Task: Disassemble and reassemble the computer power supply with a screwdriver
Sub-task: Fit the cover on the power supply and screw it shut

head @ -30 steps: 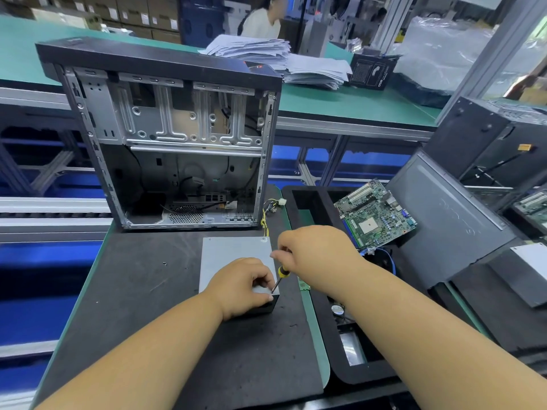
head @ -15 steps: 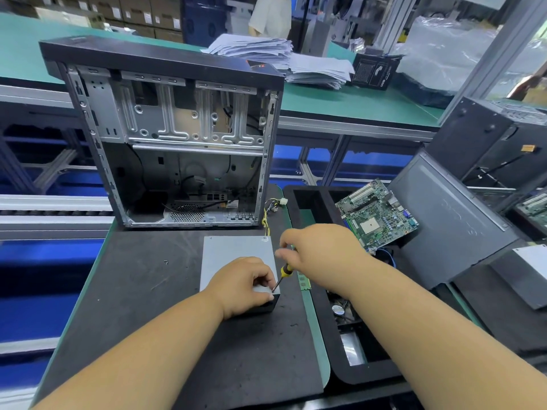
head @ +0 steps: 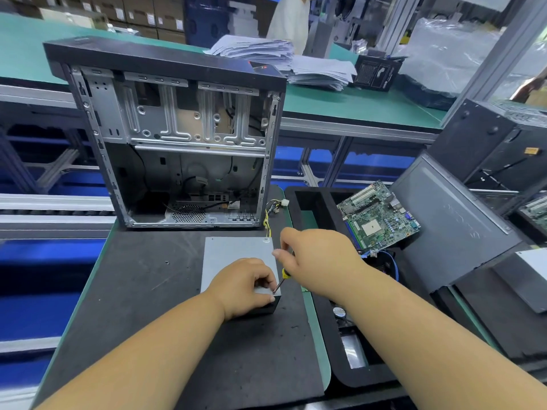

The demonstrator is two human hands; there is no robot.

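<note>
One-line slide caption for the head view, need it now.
Right hand drives a screwdriver into the near corner of the power supply while the left hand steadies it, open case behind.

an open, gutted computer case stands upright at the upper left of the frame on a dark mat. at right centre a green motherboard leans in a black foam tray, just beside a grey side panel propped at a slant. along the top, a stack of papers and a small black box sit on a green bench.
</note>
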